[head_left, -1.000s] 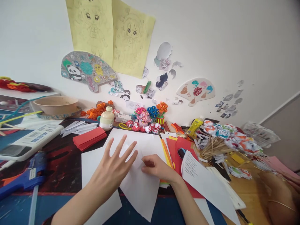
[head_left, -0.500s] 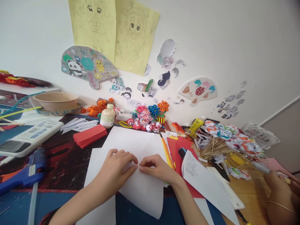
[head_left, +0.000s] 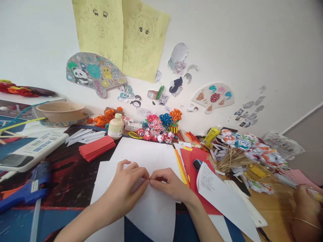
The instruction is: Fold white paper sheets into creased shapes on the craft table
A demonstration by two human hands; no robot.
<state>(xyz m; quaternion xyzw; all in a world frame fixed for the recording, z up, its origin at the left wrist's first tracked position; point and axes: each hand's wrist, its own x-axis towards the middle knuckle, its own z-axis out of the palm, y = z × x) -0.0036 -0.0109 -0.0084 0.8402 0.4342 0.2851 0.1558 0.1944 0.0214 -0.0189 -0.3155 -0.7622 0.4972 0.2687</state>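
Note:
My left hand (head_left: 131,185) and my right hand (head_left: 168,183) meet fingertip to fingertip over a white paper sheet (head_left: 153,215), whose near end curves down toward me. Both hands pinch the sheet's middle with thumb and forefinger, though the exact grip point is small. Beneath them lie further white sheets (head_left: 133,148). Left of these is a stack of red paper (head_left: 97,148); to the right, red and yellow sheets (head_left: 185,161) fan out.
A blue glue gun (head_left: 32,188) lies at the left, near a bowl (head_left: 60,111). A glue bottle (head_left: 115,126) stands behind the paper. Paper-topped sticks (head_left: 229,158) and a printed sheet (head_left: 222,198) lie right, beside another person's hand (head_left: 305,208).
My fingertips have come slightly closer together on the paper. The other person's hand at the right edge has shifted a little rightward and down.

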